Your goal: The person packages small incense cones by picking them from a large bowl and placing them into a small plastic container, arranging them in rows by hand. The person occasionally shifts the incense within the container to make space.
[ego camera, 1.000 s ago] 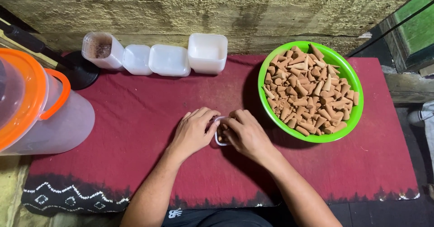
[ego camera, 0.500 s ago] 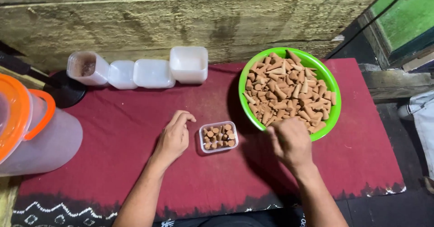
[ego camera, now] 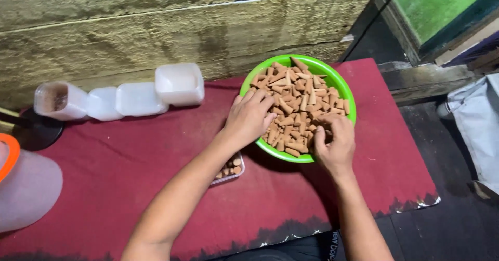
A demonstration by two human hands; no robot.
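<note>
4 white plastic tubs (ego camera: 138, 97) line the wall.

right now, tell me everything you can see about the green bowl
The green bowl is round, bright and plastic-looking, upright on the red cloth near the wall. It is heaped with tan cone-shaped pieces. The left hand reaches over its near-left rim into the pieces; the right hand grips pieces at its near edge. A small clear tray lies just left of it, partly hidden by the left arm.
</note>
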